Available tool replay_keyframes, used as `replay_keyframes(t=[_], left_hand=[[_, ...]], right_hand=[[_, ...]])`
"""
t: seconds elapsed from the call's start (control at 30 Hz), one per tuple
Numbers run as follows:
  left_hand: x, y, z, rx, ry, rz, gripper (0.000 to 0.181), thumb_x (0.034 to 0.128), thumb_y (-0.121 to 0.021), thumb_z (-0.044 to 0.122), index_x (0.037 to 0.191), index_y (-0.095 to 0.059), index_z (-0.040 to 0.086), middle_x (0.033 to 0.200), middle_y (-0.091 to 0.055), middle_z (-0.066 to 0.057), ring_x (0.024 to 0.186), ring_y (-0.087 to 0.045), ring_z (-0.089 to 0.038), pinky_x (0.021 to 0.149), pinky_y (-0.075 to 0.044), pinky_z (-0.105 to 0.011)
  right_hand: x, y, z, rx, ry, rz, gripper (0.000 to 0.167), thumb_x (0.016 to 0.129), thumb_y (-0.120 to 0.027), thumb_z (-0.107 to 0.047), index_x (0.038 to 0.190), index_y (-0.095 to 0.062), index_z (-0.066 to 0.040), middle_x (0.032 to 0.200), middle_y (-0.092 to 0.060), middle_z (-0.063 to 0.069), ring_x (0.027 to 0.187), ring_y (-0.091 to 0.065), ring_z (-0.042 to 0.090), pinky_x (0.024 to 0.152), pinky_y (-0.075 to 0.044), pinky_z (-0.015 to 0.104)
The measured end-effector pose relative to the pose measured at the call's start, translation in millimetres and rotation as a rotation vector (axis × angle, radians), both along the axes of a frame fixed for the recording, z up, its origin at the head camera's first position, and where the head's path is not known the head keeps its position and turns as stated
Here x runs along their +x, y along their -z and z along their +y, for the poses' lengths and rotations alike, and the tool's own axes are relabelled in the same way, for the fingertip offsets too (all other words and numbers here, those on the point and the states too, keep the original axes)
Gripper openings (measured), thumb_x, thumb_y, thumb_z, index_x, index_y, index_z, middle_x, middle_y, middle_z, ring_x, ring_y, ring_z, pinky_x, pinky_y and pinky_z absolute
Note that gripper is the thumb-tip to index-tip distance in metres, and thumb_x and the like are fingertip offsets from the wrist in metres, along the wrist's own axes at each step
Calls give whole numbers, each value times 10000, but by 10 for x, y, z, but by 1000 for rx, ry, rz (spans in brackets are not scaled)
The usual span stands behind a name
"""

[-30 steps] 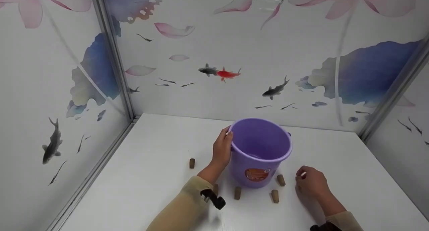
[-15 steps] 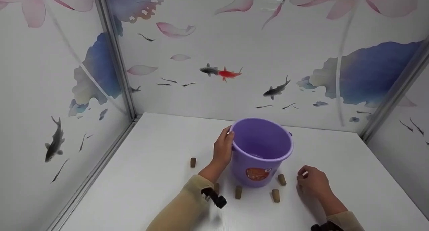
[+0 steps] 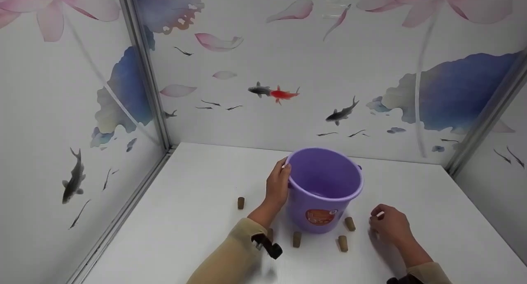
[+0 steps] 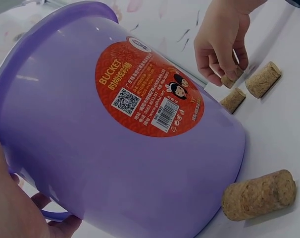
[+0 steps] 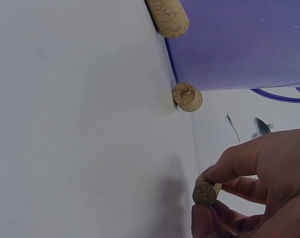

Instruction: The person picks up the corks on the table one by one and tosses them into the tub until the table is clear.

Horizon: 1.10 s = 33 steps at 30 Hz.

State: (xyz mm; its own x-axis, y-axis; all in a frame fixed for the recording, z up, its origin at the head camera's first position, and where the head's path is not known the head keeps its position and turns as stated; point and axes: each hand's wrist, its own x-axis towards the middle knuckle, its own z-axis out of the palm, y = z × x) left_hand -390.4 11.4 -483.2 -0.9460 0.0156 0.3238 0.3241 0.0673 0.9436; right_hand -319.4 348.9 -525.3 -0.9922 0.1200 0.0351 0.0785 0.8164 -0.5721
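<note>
A purple bucket (image 3: pixel 298 210) with a red oval label stands upright on the white table. My left hand (image 3: pixel 276 187) grips its left side at the rim; in the left wrist view, fingers (image 4: pixel 66 225) show by the bucket's handle (image 4: pixel 56 215). To the right of the bucket, my right hand (image 3: pixel 391 224) pinches a cork (image 5: pixel 205 192) between thumb and fingers, low over the table. Between that hand and the bucket, a cork (image 3: pixel 350 224) lies close to the bucket's base, with another cork (image 3: pixel 343 243) nearer the front. One more cork (image 3: pixel 297 239) is in front of the bucket.
Left of the bucket a single cork (image 3: pixel 241 203) stands apart. My left wrist partly hides another cork (image 3: pixel 270 234). White panels (image 3: pixel 230 123) printed with fish and flowers enclose the table (image 3: pixel 197 173) at the back and both sides.
The head view has shifted slightly. My left hand keeps its grip on the bucket, and my right hand stays almost still beside it.
</note>
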Motion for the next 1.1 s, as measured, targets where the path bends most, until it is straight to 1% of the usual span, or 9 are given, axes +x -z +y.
replay_keyframes(t=[0.1,0.2,0.33,0.43,0.53,0.7,0.8,0.9,1.1], left_hand=[[-16,5,-16,-3,4,1,482,1115,-436,382,1512,-576,147,1389,-698,-171,1238,-679,-348,942,-579,-407],[-1,21,-13,1,3,-10,482,1111,-442,380,1512,-577,149,1366,-704,-183,1212,-683,-361,905,-579,-393],[-5,18,-19,1,-8,-14,475,1108,-448,377,1506,-585,156,1348,-710,-176,1184,-684,-337,881,-567,-364],[-8,12,-14,4,-5,-16,473,1109,-446,376,1503,-588,158,1349,-712,-172,1178,-682,-332,875,-562,-359],[2,4,-8,2,-2,-20,475,1110,-444,374,1511,-582,161,1375,-702,-171,1202,-678,-343,887,-558,-360],[10,-16,-13,-5,-9,-23,479,1107,-444,376,1519,-578,172,1369,-704,-174,1200,-679,-357,886,-552,-348],[8,-13,-10,-4,-5,-22,482,1108,-437,377,1517,-578,165,1323,-715,-194,1157,-681,-377,848,-548,-329],[3,0,-7,3,5,-18,478,1114,-433,372,1519,-571,160,1323,-709,-198,1145,-678,-384,826,-545,-314],[-11,27,-3,33,38,6,466,1128,-432,353,1527,-564,150,1365,-692,-206,1194,-662,-410,849,-554,-336]], right_hand=[[-10,-82,8,10,9,31,187,961,-677,-146,1080,-700,-4,955,-746,151,827,-668,256,651,-495,346],[30,-153,29,-2,13,55,207,969,-672,-152,1105,-705,0,1006,-749,194,867,-676,277,663,-506,347],[39,-265,41,-25,13,73,225,982,-670,-163,1133,-706,0,1037,-752,219,860,-685,268,655,-516,339],[24,-366,51,-18,8,90,232,991,-668,-172,1141,-713,-1,1035,-756,225,847,-692,261,645,-513,337],[5,-482,56,-13,4,110,250,1001,-663,-187,1153,-719,3,1060,-754,248,871,-707,289,650,-513,344],[-42,-695,17,-56,27,123,311,1017,-661,-219,1217,-713,14,1133,-751,278,946,-730,338,697,-538,365],[-77,-795,-14,-81,44,113,339,1026,-656,-231,1255,-701,16,1159,-748,278,976,-733,343,742,-567,401],[-112,-866,-35,-89,51,122,344,1031,-649,-240,1262,-701,9,1164,-750,274,985,-733,345,761,-575,420],[-142,-949,-43,-94,50,165,320,1022,-648,-228,1245,-714,-9,1140,-768,253,982,-743,347,715,-525,343]])
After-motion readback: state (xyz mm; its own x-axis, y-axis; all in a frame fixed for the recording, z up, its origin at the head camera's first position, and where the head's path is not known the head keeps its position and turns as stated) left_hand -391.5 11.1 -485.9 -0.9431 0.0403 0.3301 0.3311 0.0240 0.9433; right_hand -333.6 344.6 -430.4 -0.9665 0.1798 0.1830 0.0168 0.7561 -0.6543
